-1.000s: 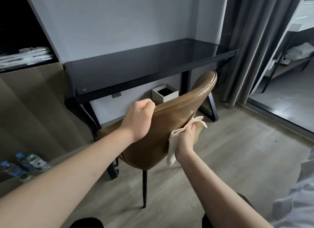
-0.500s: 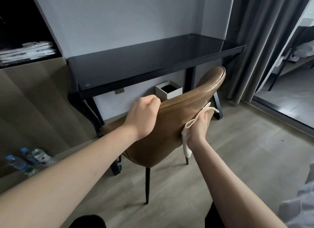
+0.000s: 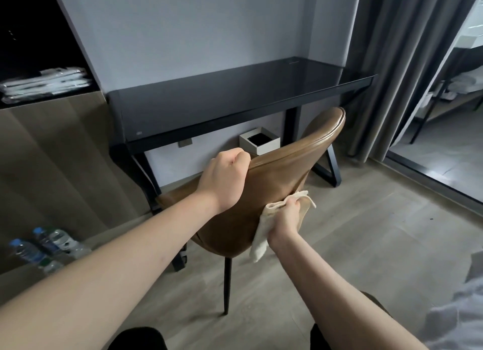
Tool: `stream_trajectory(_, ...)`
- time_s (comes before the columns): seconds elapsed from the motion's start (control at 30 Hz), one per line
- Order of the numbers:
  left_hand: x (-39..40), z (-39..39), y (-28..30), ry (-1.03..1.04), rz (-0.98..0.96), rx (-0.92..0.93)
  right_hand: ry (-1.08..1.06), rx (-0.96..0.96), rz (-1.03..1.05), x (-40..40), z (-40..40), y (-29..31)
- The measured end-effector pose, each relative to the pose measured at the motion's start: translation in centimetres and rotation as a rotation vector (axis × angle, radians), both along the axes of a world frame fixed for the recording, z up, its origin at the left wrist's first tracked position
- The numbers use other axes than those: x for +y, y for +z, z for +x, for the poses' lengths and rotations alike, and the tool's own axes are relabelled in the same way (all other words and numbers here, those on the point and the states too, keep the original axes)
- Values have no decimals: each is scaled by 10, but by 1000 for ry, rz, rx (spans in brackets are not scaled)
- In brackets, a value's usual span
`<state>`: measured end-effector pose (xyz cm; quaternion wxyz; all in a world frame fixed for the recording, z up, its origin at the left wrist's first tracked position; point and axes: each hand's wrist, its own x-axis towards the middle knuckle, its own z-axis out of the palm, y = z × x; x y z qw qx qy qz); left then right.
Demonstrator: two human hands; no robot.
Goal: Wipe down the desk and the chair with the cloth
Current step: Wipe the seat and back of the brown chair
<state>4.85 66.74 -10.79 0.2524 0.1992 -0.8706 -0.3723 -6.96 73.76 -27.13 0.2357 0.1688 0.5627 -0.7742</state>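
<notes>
Your right hand [image 3: 285, 219], gripping the cloth [image 3: 264, 229], has slid down the chair [image 3: 271, 182] back while your left hand [image 3: 224, 180] clutches its top edge, so wiping continues.

Chair [image 3: 264, 193]: we note brown leather-like upholstery with a stitched seam along the top edge of the curved backrest, on thin black legs. It is tilted, its back toward us and its seat toward the desk, standing on the wood-look floor just in front of the desk.

Cloth [image 3: 264, 229]: we record a small cream piece, crumpled, pressed against the rear of the backrest at its lower right side; one end hangs loose below, another corner sticks out to the right.

Desk [image 3: 235, 99]: we see a dark glossy tabletop on a black frame with angled legs, set against the pale wall.
</notes>
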Motion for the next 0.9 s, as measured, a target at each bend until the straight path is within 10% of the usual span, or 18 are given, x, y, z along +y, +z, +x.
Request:
stream_trajectory(0.2,6,2,5,8,28,-8,-10,-80,-253,-2,61,25)
stream_trajectory(0.53,0,-1,-2,-16,-2,16,-111,356,-116,18,-31,30)
stream_trajectory(0.9,-8,-5,-11,-27,-5,58,-18,127,-39,10,-64,-4)
